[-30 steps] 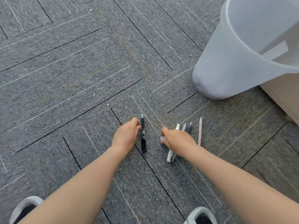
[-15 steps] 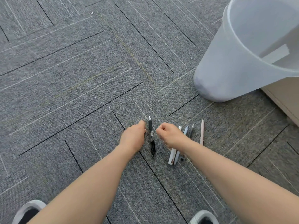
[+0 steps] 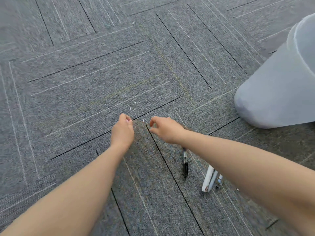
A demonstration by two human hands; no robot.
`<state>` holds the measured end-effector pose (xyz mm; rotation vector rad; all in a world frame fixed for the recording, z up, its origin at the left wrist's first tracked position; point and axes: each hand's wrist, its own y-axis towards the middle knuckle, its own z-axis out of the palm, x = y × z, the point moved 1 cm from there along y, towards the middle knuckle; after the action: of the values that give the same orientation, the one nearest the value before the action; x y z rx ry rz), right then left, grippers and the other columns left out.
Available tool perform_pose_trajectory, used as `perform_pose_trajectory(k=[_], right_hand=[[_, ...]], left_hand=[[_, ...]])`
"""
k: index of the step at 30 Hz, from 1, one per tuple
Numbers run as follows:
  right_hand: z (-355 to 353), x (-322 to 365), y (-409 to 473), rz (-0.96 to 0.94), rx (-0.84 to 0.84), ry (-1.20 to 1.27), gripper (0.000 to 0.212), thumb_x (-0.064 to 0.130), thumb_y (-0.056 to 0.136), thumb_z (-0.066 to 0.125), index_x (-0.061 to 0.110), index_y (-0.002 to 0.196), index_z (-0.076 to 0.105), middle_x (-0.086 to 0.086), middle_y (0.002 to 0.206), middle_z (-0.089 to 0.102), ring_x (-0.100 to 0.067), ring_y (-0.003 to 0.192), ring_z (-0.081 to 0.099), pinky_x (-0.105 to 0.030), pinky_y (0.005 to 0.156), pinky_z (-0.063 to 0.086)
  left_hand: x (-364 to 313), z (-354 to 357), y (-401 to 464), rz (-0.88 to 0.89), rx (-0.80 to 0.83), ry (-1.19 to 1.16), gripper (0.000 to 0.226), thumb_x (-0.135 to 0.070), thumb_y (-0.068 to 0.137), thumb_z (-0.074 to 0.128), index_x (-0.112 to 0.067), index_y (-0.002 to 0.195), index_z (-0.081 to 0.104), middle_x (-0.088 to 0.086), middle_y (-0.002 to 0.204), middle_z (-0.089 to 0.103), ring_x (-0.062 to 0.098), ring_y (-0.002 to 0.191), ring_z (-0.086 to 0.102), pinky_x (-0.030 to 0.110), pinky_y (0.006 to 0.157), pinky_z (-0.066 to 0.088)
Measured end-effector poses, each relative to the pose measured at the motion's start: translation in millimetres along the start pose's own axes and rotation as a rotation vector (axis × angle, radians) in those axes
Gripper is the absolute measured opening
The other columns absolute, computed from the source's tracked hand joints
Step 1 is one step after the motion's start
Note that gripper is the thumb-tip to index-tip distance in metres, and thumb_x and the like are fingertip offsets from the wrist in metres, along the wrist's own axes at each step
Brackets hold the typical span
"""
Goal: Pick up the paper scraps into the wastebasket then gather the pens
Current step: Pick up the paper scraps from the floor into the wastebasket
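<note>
A paper scrap [image 3: 143, 120] lies between the left hand [image 3: 122, 132] and right hand [image 3: 166, 129], both loosely curled, seemingly empty.

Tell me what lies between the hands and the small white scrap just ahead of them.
Nothing visible. The white scrap lies on bare carpet in the gap between the left hand and right hand. The black pen lies behind, under the right forearm.

The floor [image 3: 102, 74] is matt grey carpet tile, rough and finely ribbed — thin pale and dark lines run through it. The wastebasket [image 3: 276, 92] looks like frosted, translucent plastic — smooth. The black pen [image 3: 185, 165] looks glossy plastic.
</note>
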<state>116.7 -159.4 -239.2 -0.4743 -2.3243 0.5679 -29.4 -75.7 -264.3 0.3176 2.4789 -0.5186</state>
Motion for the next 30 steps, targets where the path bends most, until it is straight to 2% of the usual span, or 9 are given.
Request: perform_pose_trajectory(k=[3,7,11,14,16,19,23,26,30], right_hand=[[7.7,11.0,29.4,-0.004,-0.099,-0.102,0.023,0.037,0.093,0.059,0.027,0.113,0.052,0.002,0.086,0.066,-0.015,0.064,0.059,-0.036,0.061,0.055],[16.3,12.9,49.7,0.000,-0.214,-0.160,0.017,0.038,0.091,0.059,0.027,0.102,0.052,0.005,0.072,0.059,-0.019,0.066,0.058,-0.029,0.054,0.039],[16.3,16.1,59.2,-0.013,-0.255,-0.192,0.011,0.031,0.096,0.052,0.021,0.097,0.056,0.002,0.078,0.064,-0.022,0.072,0.058,-0.033,0.062,0.046],[11.5,17.1,67.4,-0.027,-0.173,-0.276,0.011,0.029,0.099,0.047,0.019,0.098,0.053,0.000,0.087,0.064,-0.023,0.080,0.058,-0.035,0.068,0.048],[8.3,15.3,73.2,0.003,-0.128,-0.158,0.010,0.026,0.100,0.043,0.019,0.096,0.048,-0.001,0.086,0.059,-0.022,0.078,0.054,-0.034,0.065,0.042],[2.3,16.9,85.6,0.070,-0.200,0.123,0.010,0.020,0.099,0.043,0.014,0.093,0.046,-0.006,0.087,0.059,-0.022,0.075,0.053,-0.032,0.063,0.038],[-4.9,30.9,102.4,0.052,-0.228,0.138,0.012,0.013,0.096,0.043,0.012,0.103,0.053,-0.007,0.092,0.061,-0.024,0.080,0.055,-0.034,0.068,0.045],[-3.2,35.0,111.0,0.023,-0.217,0.007,0.013,0.019,0.097,0.043,0.015,0.105,0.053,-0.006,0.090,0.064,-0.027,0.081,0.058,-0.038,0.070,0.049],[-0.1,35.5,116.9,-0.012,-0.233,-0.091,0.012,0.030,0.096,0.054,0.018,0.097,0.051,0.003,0.072,0.058,-0.019,0.067,0.056,-0.034,0.057,0.044]], left_hand=[[8.1,-4.4,19.9,-0.018,0.010,0.016,0.011,-0.018,0.099,0.040,-0.012,0.100,0.049,0.005,0.081,0.055,0.026,0.074,0.049,0.032,0.063,0.032],[9.7,-4.1,41.0,-0.002,0.043,0.033,0.016,-0.019,0.100,0.037,-0.015,0.102,0.052,0.006,0.082,0.059,0.026,0.074,0.052,0.032,0.064,0.035],[4.9,-2.5,53.1,0.059,-0.005,0.080,0.014,-0.024,0.100,0.039,-0.015,0.099,0.050,0.003,0.076,0.057,0.025,0.071,0.051,0.033,0.061,0.034],[-0.9,0.0,60.1,0.102,-0.014,0.155,0.013,-0.027,0.099,0.042,-0.015,0.100,0.046,0.005,0.080,0.060,0.028,0.072,0.054,0.036,0.060,0.039],[-4.4,0.9,64.1,0.117,-0.002,0.229,0.014,-0.028,0.098,0.042,-0.015,0.102,0.044,0.006,0.081,0.061,0.028,0.073,0.056,0.037,0.060,0.042],[-7.6,1.3,66.7,0.142,-0.002,0.313,0.013,-0.026,0.099,0.042,-0.013,0.101,0.042,0.006,0.080,0.060,0.027,0.069,0.053,0.037,0.056,0.040],[-11.0,2.7,70.2,0.166,0.050,0.378,0.004,-0.009,0.095,0.041,-0.012,0.096,0.044,0.010,0.088,0.066,0.030,0.075,0.060,0.039,0.058,0.047],[-10.2,-0.1,74.4,0.065,0.061,0.250,0.009,-0.007,0.093,0.042,-0.011,0.099,0.048,0.011,0.094,0.066,0.032,0.083,0.060,0.039,0.062,0.044],[1.3,-9.4,76.3,-0.016,-0.015,0.019,0.009,-0.017,0.097,0.040,-0.012,0.096,0.048,0.011,0.087,0.062,0.030,0.080,0.057,0.038,0.067,0.046]])
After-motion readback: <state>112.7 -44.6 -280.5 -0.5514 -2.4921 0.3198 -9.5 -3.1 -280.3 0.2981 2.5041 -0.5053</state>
